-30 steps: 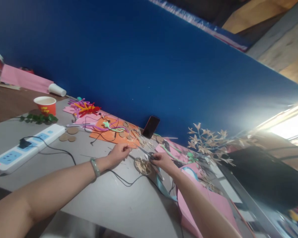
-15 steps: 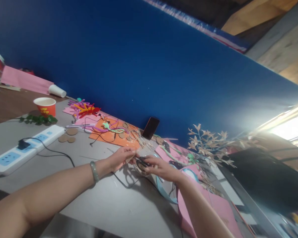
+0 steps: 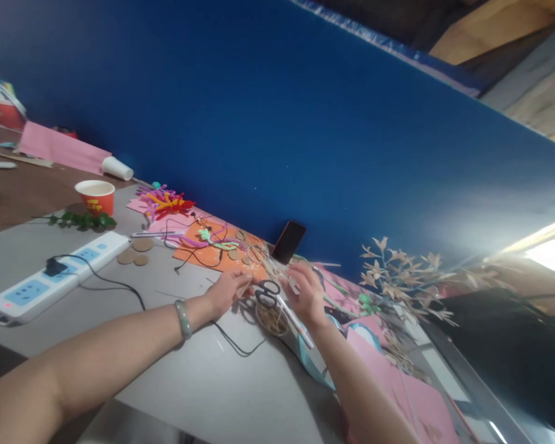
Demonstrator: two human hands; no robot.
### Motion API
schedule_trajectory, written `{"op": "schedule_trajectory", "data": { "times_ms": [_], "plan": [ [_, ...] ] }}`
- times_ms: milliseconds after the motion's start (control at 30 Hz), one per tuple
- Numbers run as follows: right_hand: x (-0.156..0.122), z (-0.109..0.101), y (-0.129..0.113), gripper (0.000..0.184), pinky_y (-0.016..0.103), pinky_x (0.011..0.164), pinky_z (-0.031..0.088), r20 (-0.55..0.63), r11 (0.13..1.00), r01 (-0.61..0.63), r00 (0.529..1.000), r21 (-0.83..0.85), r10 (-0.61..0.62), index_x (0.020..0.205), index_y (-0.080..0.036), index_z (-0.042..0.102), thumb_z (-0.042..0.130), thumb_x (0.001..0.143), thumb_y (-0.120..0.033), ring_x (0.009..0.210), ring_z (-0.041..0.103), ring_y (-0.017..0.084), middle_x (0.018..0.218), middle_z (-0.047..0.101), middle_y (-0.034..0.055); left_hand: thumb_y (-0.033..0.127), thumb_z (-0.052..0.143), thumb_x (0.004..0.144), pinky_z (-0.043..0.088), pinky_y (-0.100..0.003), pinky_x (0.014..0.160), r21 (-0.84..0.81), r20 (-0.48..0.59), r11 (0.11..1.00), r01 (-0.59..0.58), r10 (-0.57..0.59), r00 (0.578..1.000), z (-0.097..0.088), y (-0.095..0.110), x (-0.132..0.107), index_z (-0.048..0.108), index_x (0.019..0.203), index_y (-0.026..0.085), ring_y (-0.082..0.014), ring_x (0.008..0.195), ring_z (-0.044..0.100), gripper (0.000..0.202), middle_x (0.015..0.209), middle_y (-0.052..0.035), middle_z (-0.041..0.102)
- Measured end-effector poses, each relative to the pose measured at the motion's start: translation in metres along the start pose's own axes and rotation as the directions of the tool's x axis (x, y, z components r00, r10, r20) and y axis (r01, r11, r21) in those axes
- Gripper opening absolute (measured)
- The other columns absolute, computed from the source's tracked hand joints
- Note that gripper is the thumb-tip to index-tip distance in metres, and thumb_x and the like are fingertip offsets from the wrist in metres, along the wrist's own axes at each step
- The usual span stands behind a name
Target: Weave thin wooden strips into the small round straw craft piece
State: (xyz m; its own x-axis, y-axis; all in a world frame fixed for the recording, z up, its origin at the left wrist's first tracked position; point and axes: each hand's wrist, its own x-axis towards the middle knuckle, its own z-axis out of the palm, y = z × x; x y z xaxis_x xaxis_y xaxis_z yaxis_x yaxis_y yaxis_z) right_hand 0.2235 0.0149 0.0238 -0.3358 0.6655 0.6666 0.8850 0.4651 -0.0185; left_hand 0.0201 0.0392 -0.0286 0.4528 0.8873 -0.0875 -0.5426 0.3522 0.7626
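Observation:
My left hand (image 3: 231, 291), with a green bangle (image 3: 183, 319) at the wrist, is closed in a pinch; a small tan bit shows at its fingertips, too small to name. Black-handled scissors (image 3: 267, 293) lie just right of those fingers, apart from both hands. My right hand (image 3: 306, 295) is raised over the craft pieces, fingers apart, with nothing plainly held. Under its wrist side lies a white pen-like stick (image 3: 296, 322), beside a coil of tan twine (image 3: 272, 319). A dark phone (image 3: 288, 242) leans on the blue wall beyond the right fingers.
A white power strip (image 3: 60, 277) with a plugged-in black cord lies at left, near wooden discs (image 3: 142, 245) and a red paper cup (image 3: 95, 197). Pipe cleaners (image 3: 165, 202) and orange paper (image 3: 203, 254) lie ahead. Dried flowers (image 3: 388, 271) and pink sheets (image 3: 407, 382) are at right.
My right hand has let go of the scissors and moved up and to the right, its fingers spreading. The scissors now rest on the table. My left hand keeps its pinch.

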Motion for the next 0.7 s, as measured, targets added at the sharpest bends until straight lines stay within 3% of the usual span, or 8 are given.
{"op": "schedule_trajectory", "data": {
  "times_ms": [67,133,267,400,567,700],
  "plan": [
    [0.008,0.012,0.015,0.021,0.033,0.078,0.044,0.086,0.971,-0.234,0.968,-0.039,0.237,0.089,-0.018,0.064,0.053,0.085,-0.035,0.086,0.058,0.021,0.092,0.063,0.0090,0.029,0.068,0.070,0.041,-0.022,0.054,0.013,-0.002,1.000,0.010,-0.010,1.000,0.000,-0.001,0.000,0.061,0.074,0.011,-0.0092,0.055,0.055,0.020,0.076,-0.0046,0.064],
    [0.016,0.029,0.029,0.022,0.029,0.072,0.042,0.279,0.894,-0.422,0.850,-0.150,0.447,0.081,-0.018,0.066,0.054,0.082,-0.036,0.079,0.058,0.019,0.082,0.063,0.0065,0.028,0.067,0.069,0.040,-0.021,0.053,0.033,0.006,0.999,0.012,-0.012,1.000,0.000,-0.001,0.000,0.061,0.073,0.012,-0.0088,0.054,0.054,0.018,0.077,-0.0044,0.064],
    [0.022,0.059,0.042,0.024,0.025,0.060,0.037,0.379,0.862,-0.468,0.775,-0.192,0.505,0.067,-0.017,0.068,0.063,0.072,-0.040,0.068,0.057,0.017,0.072,0.064,0.0051,0.030,0.063,0.072,0.037,-0.020,0.051,0.105,0.035,0.994,0.025,-0.029,0.999,0.001,0.001,-0.004,0.064,0.073,0.011,-0.0089,0.051,0.051,0.019,0.061,-0.0020,0.059],
    [0.022,0.075,0.045,0.019,0.024,0.055,0.032,0.429,0.849,-0.484,0.735,-0.211,0.526,0.066,-0.016,0.069,0.063,0.071,-0.034,0.063,0.056,0.016,0.068,0.066,0.0054,0.030,0.062,0.073,0.036,-0.021,0.050,0.138,0.039,0.990,0.036,-0.041,0.998,0.005,0.005,-0.008,0.064,0.072,0.012,-0.0100,0.050,0.050,0.018,0.056,-0.0016,0.056],
    [0.026,0.078,0.059,0.016,0.023,0.055,0.032,0.445,0.841,-0.487,0.715,-0.237,0.539,0.071,-0.015,0.070,0.057,0.074,-0.025,0.063,0.056,0.014,0.068,0.066,0.0049,0.026,0.063,0.071,0.037,-0.021,0.052,0.119,0.041,0.993,0.027,-0.032,0.999,0.006,0.005,-0.008,0.062,0.070,0.012,-0.0094,0.053,0.051,0.014,0.064,-0.0028,0.059],
    [0.032,0.069,0.071,0.020,0.024,0.060,0.035,0.441,0.861,-0.450,0.740,-0.238,0.508,0.082,-0.013,0.071,0.054,0.078,-0.023,0.070,0.056,0.016,0.076,0.066,0.0068,0.029,0.062,0.072,0.037,-0.021,0.051,0.110,0.043,0.993,0.039,-0.044,0.998,0.001,-0.001,-0.003,0.062,0.072,0.011,-0.0093,0.053,0.051,0.017,0.065,-0.0036,0.060]
  ]
}}
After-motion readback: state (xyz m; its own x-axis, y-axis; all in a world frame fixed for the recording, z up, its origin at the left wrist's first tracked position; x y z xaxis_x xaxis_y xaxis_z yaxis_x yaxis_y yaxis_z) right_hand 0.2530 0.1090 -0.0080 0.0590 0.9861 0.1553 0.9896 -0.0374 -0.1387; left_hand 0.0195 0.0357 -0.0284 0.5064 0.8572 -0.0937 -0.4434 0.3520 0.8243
